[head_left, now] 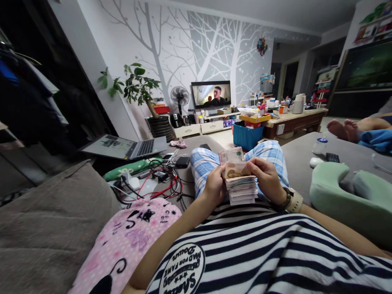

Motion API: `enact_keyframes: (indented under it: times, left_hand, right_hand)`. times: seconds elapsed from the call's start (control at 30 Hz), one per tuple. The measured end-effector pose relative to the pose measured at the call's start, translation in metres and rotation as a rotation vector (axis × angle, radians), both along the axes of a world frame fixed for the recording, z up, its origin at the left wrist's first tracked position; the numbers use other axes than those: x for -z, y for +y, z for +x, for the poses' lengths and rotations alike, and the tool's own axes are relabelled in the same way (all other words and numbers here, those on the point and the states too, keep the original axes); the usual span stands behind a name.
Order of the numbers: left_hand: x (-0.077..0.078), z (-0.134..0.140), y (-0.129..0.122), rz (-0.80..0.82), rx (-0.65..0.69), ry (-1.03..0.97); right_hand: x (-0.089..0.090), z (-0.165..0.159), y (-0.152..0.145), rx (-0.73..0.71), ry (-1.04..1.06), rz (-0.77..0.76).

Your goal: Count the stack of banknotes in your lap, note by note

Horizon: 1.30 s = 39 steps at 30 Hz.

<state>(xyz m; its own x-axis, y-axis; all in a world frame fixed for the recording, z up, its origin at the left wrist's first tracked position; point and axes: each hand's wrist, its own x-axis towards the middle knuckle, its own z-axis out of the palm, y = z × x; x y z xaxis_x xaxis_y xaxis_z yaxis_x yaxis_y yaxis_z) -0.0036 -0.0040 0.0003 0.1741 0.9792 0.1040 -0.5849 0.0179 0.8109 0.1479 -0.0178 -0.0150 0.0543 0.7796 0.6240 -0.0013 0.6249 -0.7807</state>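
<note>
My left hand (pixel 215 184) is closed on a thick stack of banknotes (pixel 241 191), gripping it by its left side above my lap. The top note is brownish, and the layered edges of the notes beneath it face me. At the stack's upper right corner, my right hand (pixel 266 179) pinches the top banknote (pixel 236 170) between thumb and finger. Another pinkish-brown banknote (pixel 231 155) shows just beyond the stack, over my checked trousers. Whether it lies there or is held by hidden left fingers, I cannot tell.
To the left are an open laptop (pixel 128 148), tangled cables (pixel 171 179) and a pink cushion (pixel 134 237). A green neck pillow (pixel 346 196), a white mouse (pixel 316 162) and a remote (pixel 332 157) are on the right. Another person's bare feet (pixel 342 128) rest at the far right.
</note>
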Motion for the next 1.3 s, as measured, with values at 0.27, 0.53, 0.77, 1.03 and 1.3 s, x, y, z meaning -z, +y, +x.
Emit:
enact_keyframes:
  times: [0.27, 0.53, 0.77, 1.03, 1.3]
  left_hand:
    - [0.0005, 0.001, 0.0016, -0.022, 0.045, -0.038]
    - [-0.0003, 0.0009, 0.0005, -0.017, 0.057, -0.038]
    - [0.0005, 0.0003, -0.001, 0.006, 0.046, -0.024]
    - [0.0008, 0.001, 0.0013, -0.016, 0.066, -0.032]
    - [0.0012, 0.0006, 0.0004, -0.001, 0.029, -0.016]
  right_hand:
    - [-0.0015, -0.0012, -0.0015, -0.001, -0.002, 0.01]
    - [-0.0023, -0.0016, -0.002, 0.024, -0.014, 0.017]
    - [-0.002, -0.0013, -0.0017, -0.009, -0.006, 0.007]
    - [0.0003, -0.001, 0.0, -0.021, 0.001, -0.017]
    - [-0.0005, -0.0012, -0.0008, -0.024, 0.008, -0.019]
